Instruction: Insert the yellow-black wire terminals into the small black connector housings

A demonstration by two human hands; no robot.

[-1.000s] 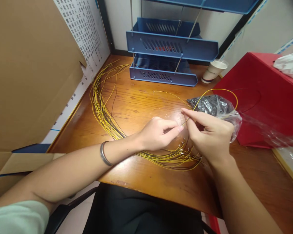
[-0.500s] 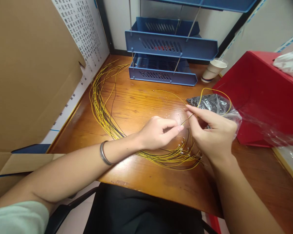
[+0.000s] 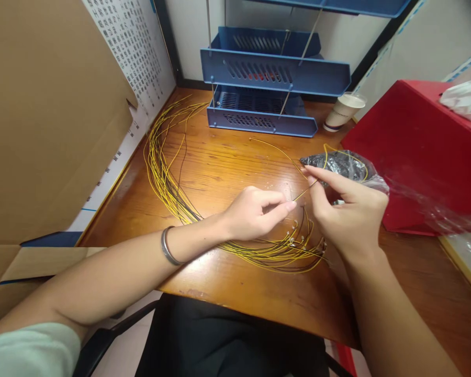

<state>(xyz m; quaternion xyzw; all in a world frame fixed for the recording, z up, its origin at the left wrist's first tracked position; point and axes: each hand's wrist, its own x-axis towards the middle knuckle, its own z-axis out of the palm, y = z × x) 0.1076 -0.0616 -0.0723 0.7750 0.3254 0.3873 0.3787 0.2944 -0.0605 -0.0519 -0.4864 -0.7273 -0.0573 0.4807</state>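
Observation:
My left hand (image 3: 259, 212) pinches a thin yellow and dark wire (image 3: 304, 192) between thumb and forefinger, above the middle of the table. To its right, my right hand (image 3: 341, 209) grips the same wire between its fingertips. From there one yellow length curves to the upper left and a loop rises over the plastic bag (image 3: 339, 165). A long bundle of yellow and dark wires (image 3: 267, 256) curves along the table, passing under my left forearm. Small pale ends show at the bundle's right end, below my hands.
Blue stacked trays (image 3: 259, 123) stand at the back of the wooden table (image 3: 220, 173). Beside them is a paper cup (image 3: 343, 112). A red box (image 3: 427, 157) with white plastic on top is at the right; a large cardboard box (image 3: 51, 120) fills the left.
My right hand has moved slightly right, away from my left hand, along the wire. The wire's free end and loop have shifted a little. My left hand has hardly moved.

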